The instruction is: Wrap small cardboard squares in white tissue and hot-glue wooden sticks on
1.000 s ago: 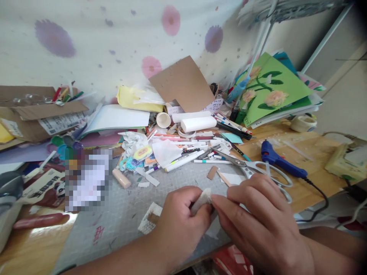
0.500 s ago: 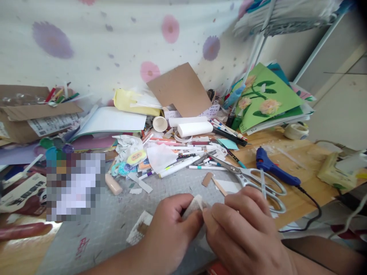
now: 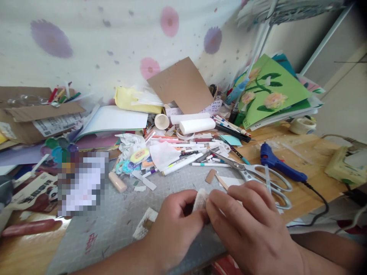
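Note:
My left hand (image 3: 174, 225) and my right hand (image 3: 249, 225) meet over the grey cutting mat (image 3: 114, 225), both pinched on a small white textured piece (image 3: 200, 198) that sticks up between the thumbs. Most of that piece is hidden by my fingers. A similar white scrap (image 3: 145, 223) lies on the mat just left of my left hand. Grey-handled scissors (image 3: 258, 176) lie right behind my right hand.
A blue glue gun (image 3: 279, 164) with black cord lies on the wooden table at right. Markers (image 3: 183, 160) and paper scraps are heaped behind the mat. Brown cardboard (image 3: 182, 86), a green flower card (image 3: 269, 91), a cardboard box (image 3: 34, 114) and tape roll (image 3: 302, 125) stand further back.
Both hands stay pinched on the white piece with only slight finger shifts. The view wobbled a little left and back.

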A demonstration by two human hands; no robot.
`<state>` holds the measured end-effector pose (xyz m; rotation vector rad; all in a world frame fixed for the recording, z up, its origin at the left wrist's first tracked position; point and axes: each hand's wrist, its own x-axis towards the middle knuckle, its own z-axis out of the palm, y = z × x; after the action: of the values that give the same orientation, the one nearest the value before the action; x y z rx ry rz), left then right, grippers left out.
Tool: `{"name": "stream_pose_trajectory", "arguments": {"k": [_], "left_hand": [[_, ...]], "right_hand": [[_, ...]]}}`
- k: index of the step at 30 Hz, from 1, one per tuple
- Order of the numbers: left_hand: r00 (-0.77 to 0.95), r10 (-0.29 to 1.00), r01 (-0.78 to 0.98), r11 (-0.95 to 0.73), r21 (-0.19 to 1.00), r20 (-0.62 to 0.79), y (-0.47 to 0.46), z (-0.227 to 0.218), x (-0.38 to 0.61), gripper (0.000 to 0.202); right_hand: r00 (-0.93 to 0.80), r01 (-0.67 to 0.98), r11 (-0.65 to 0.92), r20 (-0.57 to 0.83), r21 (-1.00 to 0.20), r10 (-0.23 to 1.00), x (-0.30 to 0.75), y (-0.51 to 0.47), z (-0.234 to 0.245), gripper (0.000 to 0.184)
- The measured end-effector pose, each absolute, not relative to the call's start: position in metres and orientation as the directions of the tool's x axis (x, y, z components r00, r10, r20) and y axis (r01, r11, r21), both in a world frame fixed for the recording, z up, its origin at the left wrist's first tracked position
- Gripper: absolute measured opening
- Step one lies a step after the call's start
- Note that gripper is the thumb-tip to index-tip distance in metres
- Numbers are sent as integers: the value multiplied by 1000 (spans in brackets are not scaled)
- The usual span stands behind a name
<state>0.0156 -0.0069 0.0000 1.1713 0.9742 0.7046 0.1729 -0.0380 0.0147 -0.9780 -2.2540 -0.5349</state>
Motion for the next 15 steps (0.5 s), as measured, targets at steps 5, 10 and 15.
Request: {"name": "stream_pose_trajectory", "arguments": {"k": [5,10,15], "left_hand": [[357,883,-147,374,916,-304,-10,-9,13,18],[305,895,-126,377,918,-325,-8,-10,15,24],[319,911,23,268,963,-261,-5,-12,11,26]], "right_hand": [[-521,782,610,668,126,531,171,-41,13,28],[-532,778,616,655,127,537,173,-44,13,24],[-423,726,663,643,-180,639,182,-41,21,22]]}}
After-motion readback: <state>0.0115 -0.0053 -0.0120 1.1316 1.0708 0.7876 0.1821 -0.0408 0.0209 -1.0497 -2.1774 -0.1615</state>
